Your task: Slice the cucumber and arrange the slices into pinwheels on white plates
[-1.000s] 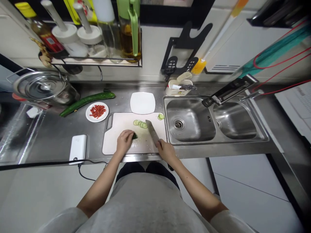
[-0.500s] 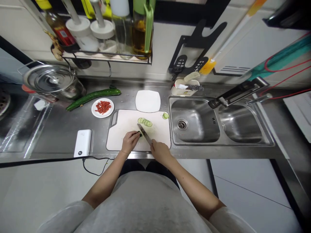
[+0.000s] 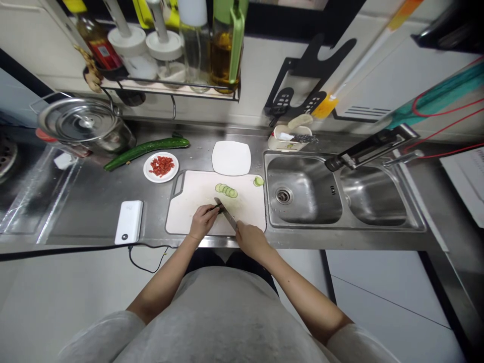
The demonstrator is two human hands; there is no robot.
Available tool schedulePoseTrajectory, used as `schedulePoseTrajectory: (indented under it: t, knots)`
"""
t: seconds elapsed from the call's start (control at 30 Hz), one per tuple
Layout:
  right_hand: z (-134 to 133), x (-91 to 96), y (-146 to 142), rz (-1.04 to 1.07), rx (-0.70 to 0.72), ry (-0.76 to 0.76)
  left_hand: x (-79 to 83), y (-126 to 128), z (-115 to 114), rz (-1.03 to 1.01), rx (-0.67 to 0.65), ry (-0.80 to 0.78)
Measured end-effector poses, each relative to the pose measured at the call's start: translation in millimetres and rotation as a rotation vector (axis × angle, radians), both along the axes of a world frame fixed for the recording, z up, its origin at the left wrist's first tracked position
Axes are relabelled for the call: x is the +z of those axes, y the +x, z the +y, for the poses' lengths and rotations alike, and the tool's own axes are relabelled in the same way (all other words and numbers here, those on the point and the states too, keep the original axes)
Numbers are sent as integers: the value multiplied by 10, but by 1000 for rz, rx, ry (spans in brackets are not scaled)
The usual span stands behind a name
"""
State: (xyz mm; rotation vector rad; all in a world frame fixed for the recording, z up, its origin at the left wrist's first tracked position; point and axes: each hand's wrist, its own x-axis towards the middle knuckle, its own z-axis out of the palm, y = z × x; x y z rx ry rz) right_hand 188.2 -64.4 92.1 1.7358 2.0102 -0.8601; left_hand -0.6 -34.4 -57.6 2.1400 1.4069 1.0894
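Observation:
Over the white cutting board point(image 3: 189, 206), my right hand point(image 3: 252, 239) is closed around the handle of a kitchen knife point(image 3: 227, 216), its blade slanting up and left. My left hand point(image 3: 203, 221) pinches a small dark green piece of cucumber point(image 3: 216, 207) close beside the blade; fingers cover most of it. Just beyond the knife tip, overlapping cucumber slices point(image 3: 226, 190) lie in a short row. A few more slices point(image 3: 258, 181) sit at the board's far right corner.
A whole cucumber point(image 3: 147, 152), a plate of chopped red pieces point(image 3: 162, 167) and a bare white plate point(image 3: 231, 158) stand behind the board. The double sink point(image 3: 302, 222) is at right. A white power bank point(image 3: 129, 222) with a cable lies left, near a lidded pot point(image 3: 81, 121).
The knife blade has shifted slightly, its tip now nearer my left fingertips and lower. The cucumber piece looks turned a little in my left hand. The slices stay in place.

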Motion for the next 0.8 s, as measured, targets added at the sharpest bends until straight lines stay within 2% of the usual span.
schedulePoseTrajectory:
  t: [0.23, 0.6, 0.8]
  knots:
    - [-48, 36, 0, -24, 12, -12, 31, 4, -3, 12, -17, 8]
    - [-12, 24, -48, -29, 22, -21, 35, 23, 7, -12, -23, 131]
    - [19, -25, -80, -23, 19, -21, 15, 13, 5, -10, -27, 109]
